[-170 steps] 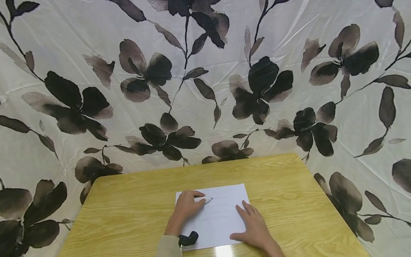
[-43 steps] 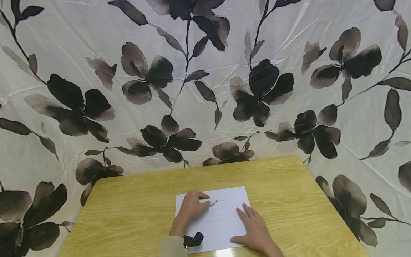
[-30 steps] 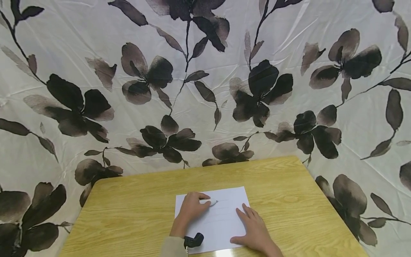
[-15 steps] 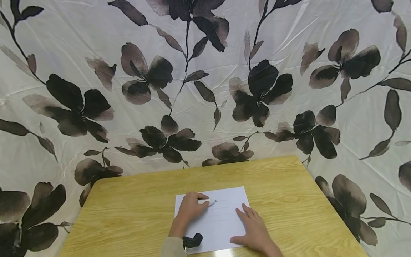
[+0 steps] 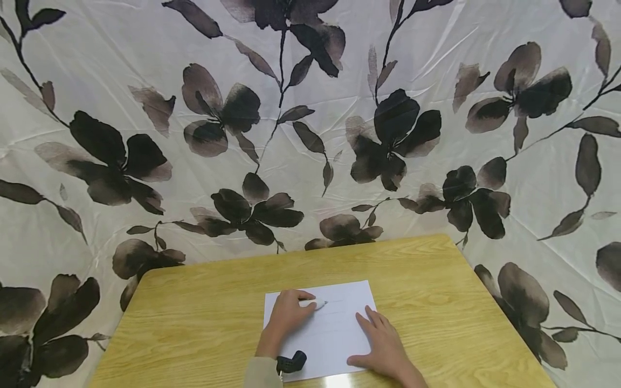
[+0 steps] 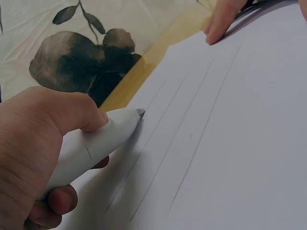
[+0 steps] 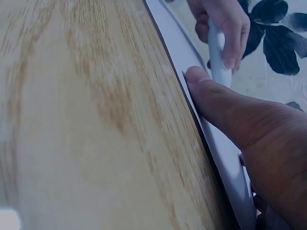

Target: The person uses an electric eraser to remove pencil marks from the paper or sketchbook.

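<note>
A white sheet of paper (image 5: 335,345) lies on the table, with several thin, roughly parallel lines (image 6: 192,115) on it. My left hand (image 5: 289,312) grips a white utility knife (image 6: 96,148) with a thick rounded body. Its short grey tip (image 6: 140,112) is at or just above the paper, near the start of the farthest, faintest line; contact cannot be told. My right hand (image 5: 384,345) rests with spread fingers on the sheet's right edge. In the right wrist view its thumb (image 7: 216,98) lies along the near edge of the paper.
The wood-grain table (image 5: 194,323) extends around the sheet on all sides. A white cloth with dark flowers (image 5: 310,151) hangs behind it. A black wrist camera (image 5: 292,362) sits on the left wrist, over the sheet's lower left part.
Compared with several seconds ago, the left hand with the utility knife is slightly farther right. During the last second the knife has drawn back slightly leftward. The right hand stays in place.
</note>
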The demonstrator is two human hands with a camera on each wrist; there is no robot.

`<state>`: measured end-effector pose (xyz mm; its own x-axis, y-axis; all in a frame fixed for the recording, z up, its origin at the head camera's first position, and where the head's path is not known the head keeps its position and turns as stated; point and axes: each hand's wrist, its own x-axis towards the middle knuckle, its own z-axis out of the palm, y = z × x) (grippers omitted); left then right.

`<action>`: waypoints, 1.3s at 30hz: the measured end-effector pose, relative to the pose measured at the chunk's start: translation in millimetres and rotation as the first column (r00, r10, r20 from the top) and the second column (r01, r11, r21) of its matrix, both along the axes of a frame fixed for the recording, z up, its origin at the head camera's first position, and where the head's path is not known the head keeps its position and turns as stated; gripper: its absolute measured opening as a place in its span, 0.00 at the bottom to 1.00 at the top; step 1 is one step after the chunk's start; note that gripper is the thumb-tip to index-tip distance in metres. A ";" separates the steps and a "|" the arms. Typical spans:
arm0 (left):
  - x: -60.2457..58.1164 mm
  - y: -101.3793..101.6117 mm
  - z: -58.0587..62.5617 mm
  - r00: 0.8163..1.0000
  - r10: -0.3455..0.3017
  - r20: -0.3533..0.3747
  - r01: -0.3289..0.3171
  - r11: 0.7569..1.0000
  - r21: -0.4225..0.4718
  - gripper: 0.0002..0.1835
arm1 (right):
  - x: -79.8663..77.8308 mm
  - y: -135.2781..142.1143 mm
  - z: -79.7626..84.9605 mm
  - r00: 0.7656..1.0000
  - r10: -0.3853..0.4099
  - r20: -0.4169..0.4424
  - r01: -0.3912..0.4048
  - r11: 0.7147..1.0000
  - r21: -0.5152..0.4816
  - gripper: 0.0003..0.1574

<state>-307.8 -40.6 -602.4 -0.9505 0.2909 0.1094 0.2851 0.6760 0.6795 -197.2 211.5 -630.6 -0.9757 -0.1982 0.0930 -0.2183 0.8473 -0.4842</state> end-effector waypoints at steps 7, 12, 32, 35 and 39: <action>0.4 2.3 -1.5 1.000 -0.023 -0.006 0.023 1.000 -0.003 0.09 | 0.4 -0.5 0.7 1.000 -0.005 0.005 0.005 1.000 -0.004 0.68; 1.9 -1.3 -1.3 1.000 0.009 -0.005 -0.009 1.000 0.001 0.07 | 1.6 0.1 1.0 1.000 -0.007 0.011 0.007 1.000 -0.006 0.68; -1.6 1.9 -0.6 1.000 -0.005 -0.009 0.005 1.000 -0.006 0.07 | 0.3 -0.1 -3.4 0.999 -0.013 -0.034 0.013 1.000 -0.015 0.67; -1.2 2.0 -0.5 1.000 -0.009 -0.003 0.009 1.000 0.001 0.07 | 0.5 -0.6 -2.5 1.000 -0.016 -0.013 0.016 1.000 -0.015 0.68; -0.5 0.0 0.4 1.000 0.016 -0.009 -0.016 1.000 0.009 0.07 | 0.7 -1.7 -0.7 1.000 -0.018 0.007 0.018 1.000 -0.010 0.68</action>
